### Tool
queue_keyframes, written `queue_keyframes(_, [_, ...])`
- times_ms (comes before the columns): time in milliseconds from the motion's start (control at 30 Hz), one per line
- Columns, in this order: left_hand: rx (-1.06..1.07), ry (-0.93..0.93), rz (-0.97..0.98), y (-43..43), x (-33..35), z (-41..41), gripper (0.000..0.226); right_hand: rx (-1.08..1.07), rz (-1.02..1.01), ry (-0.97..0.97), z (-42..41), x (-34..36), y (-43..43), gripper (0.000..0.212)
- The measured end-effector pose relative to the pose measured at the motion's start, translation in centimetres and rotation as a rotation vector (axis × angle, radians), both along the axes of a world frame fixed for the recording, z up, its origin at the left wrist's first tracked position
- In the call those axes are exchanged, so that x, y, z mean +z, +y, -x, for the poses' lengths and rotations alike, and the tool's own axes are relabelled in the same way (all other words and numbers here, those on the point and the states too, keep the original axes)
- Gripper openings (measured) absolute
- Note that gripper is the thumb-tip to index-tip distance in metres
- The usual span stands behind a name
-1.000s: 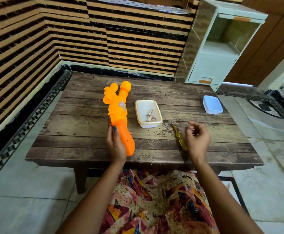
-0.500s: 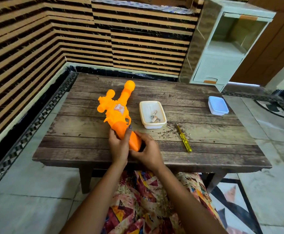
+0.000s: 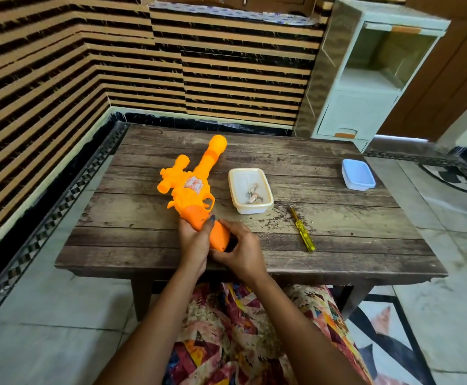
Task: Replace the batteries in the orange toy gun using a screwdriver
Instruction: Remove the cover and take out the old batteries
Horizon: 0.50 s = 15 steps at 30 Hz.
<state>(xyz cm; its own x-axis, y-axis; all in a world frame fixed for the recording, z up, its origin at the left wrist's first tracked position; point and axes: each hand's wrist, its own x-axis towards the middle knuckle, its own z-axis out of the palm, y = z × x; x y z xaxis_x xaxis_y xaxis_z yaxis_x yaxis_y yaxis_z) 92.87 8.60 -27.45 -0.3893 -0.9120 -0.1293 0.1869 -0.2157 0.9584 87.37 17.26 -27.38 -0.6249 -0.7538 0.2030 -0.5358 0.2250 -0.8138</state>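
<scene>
Weathered wooden planks form the low table [image 3: 338, 237] before me, backed by a wall [image 3: 88, 79] of tan and black horizontal stripes.

Toy gun [image 3: 192, 187]: bright orange plastic, left of the table's centre, its long axis running away from me and leaning to the right. The far end is a rounded, ball-like muzzle [image 3: 218, 143] above a darker orange band on the barrel. A scope-like piece [image 3: 174, 173] projects from the left side, a pale sticker [image 3: 193, 185] sits on the body, and a trigger guard [image 3: 210, 202] loops out on the right. The grip is a deeper orange and points toward me. Whether the body rests on the planks or is lifted just clear, I cannot tell.

Left hand [image 3: 193, 243]: wrapped round the grip from the left, thumb with a dark-painted nail laid across its top.

Right hand [image 3: 240, 251]: fingers curled about the butt end of the grip from the right and beneath, touching my left hand.

White open container [image 3: 231, 187]: just right of the gun, holding a few small metallic pieces [image 3: 253, 194] too small to identify.

Screwdriver [image 3: 301, 228]: yellow translucent handle toward me, lying flat to the right of the container, apart from both hands.

Blue lidded box [image 3: 358, 174]: near the far right edge, well apart from the rest.

Pale cabinet [image 3: 365, 79]: standing beyond the table's right corner.

Patterned cloth [image 3: 240, 343]: across my lap, below the table edge.
</scene>
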Motion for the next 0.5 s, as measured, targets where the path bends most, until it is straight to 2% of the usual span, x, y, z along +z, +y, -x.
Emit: queue_keyframes(500, [-0.067, -0.034, -0.002, -0.07, 0.51, -0.48, 0.035, 0.024, 0.020, -0.013, 0.07, -0.07, 0.11, 0.064])
